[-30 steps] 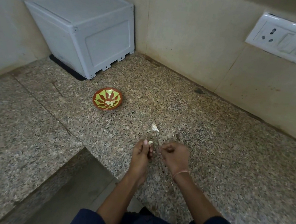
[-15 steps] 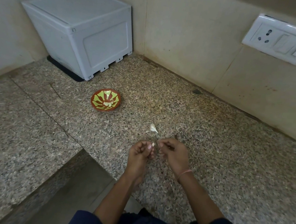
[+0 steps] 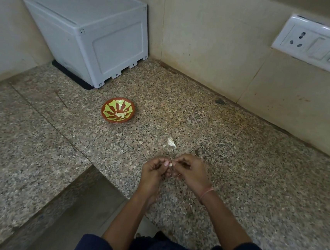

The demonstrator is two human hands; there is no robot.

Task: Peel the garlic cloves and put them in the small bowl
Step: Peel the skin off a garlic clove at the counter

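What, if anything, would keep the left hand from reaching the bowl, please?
Probably yes, it can reach: only bare counter lies between the left hand and the bowl, though it pinches a clove with the right hand.

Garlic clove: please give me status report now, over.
Left hand and right hand both pinch garlic clove. Small bowl, ahead left, holds peeled cloves. Nothing between hands and bowl; white scrap lies beyond hands.

Single wide-angle view from the head, looking forward and steeply down onto the granite counter (image 3: 236, 172), left hand (image 3: 152, 173) and right hand (image 3: 192, 174) close below centre, tiled wall (image 3: 208, 38) farther ahead, edges bowed.
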